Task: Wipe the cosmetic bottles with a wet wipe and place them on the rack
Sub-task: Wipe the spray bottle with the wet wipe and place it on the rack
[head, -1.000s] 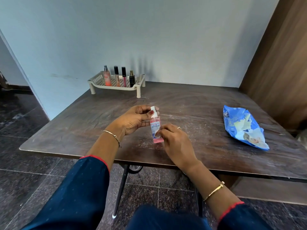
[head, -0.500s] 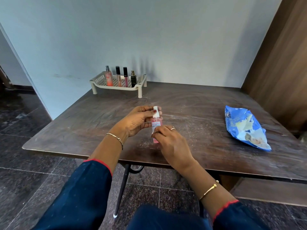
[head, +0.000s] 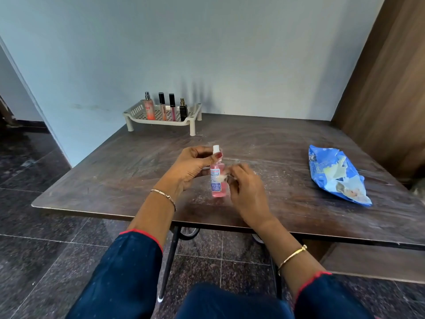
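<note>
Left grip (head: 195, 168) is wrapped round the upper part of the pink bottle (head: 216, 181), thumb up by its white cap (head: 216, 148). It's holding the bottle upright over the front middle of the surface (head: 264, 139), can't tell if the base actually touches down. Right grip (head: 249, 192) is a bit blurry, but its fingers are curled in, pinching a small whitish wet wipe (head: 222, 178) right against the bottle's label. Way back at the far left corner sits the cream rack (head: 135, 109), close to the wall, with four things standing upright in a row on it: a peach spray bottle (head: 148, 109), two slim black-capped tubes (head: 162, 109) and a small dark bottle (head: 183, 111). Off to the right, well apart from both grips, a blue wipes pack (head: 335, 178) lies flat. Thin bracelet (head: 164, 196) on the left wrist, gold bangle (head: 292, 255) on the right.
</note>
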Action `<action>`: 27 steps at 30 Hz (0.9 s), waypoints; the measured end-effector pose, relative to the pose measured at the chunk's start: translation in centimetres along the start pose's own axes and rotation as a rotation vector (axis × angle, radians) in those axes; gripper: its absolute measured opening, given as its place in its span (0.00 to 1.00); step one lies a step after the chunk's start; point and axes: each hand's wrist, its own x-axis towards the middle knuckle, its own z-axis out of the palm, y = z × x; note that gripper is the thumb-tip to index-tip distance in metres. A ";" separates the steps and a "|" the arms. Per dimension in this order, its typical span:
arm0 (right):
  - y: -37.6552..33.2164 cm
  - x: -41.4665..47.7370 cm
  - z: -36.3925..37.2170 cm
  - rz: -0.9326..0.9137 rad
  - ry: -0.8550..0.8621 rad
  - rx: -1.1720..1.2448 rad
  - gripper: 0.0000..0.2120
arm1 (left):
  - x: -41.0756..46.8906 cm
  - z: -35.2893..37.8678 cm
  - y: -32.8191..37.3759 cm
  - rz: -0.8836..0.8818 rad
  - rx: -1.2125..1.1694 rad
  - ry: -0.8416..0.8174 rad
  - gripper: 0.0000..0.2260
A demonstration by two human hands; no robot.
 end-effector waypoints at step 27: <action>0.5 1.0 -1.7 -0.107 0.044 -0.053 0.11 | -0.3 3.0 -0.8 -0.041 -0.377 0.027 0.04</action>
